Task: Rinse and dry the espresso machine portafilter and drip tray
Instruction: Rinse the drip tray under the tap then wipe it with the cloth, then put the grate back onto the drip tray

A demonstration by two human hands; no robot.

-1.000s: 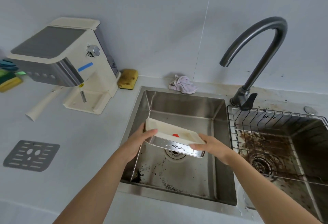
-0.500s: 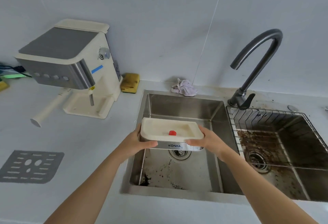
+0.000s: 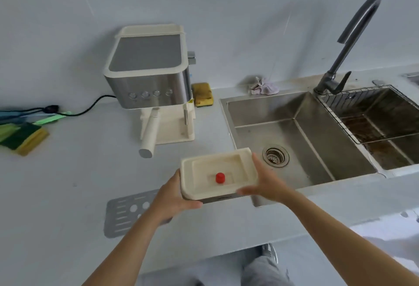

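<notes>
Two hands are gripping the drip tray (image 3: 217,172): left hand (image 3: 174,197) cupping its near-left corner, right hand (image 3: 265,183) clasping the right end. Tray is hovering level over the counter (image 3: 90,172), beside the sink (image 3: 322,140). Possibly wet inside; keeping it flat is advisable.

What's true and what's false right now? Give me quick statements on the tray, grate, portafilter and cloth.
1. Both the left hand and the right hand hold the tray. True.
2. The grate sits on the tray. False: it lies on the counter.
3. The portafilter is in the sink. False: its handle sticks out from the machine.
4. A cloth lies behind the sink. True.
</notes>
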